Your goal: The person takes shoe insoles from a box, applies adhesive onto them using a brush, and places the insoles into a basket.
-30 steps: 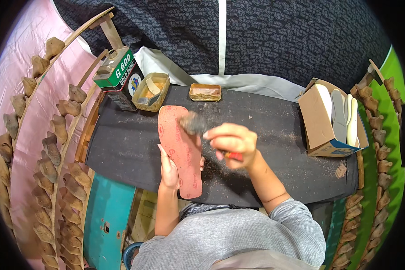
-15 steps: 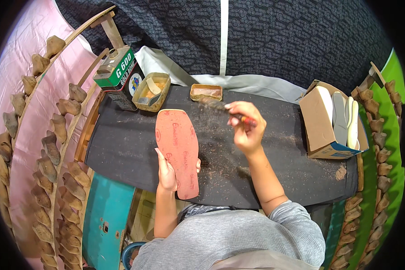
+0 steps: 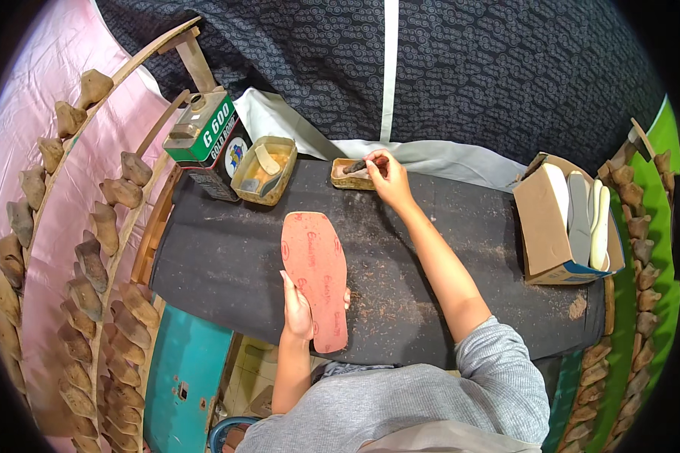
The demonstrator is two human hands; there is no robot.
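Red insole board (image 3: 315,281): contamination hazards

Clamped by opposite long edges in left hand (image 3: 298,313), over near side of black-covered bench (image 3: 453,226). In right hand (image 3: 389,180), fingertips pinched together on dark brush (image 3: 353,167), at small rectangular tray (image 3: 352,184). Likely faults: grit pickup from crumbs (image 3: 576,306), if lowered; tray tipping, if pressed at rim.

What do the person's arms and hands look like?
Grey, finely ribbed sleeves ending around the elbows; bare forearms below. Left hand and right hand are ungloved, with no watch or cable visible at either wrist. Rings: too small to tell.
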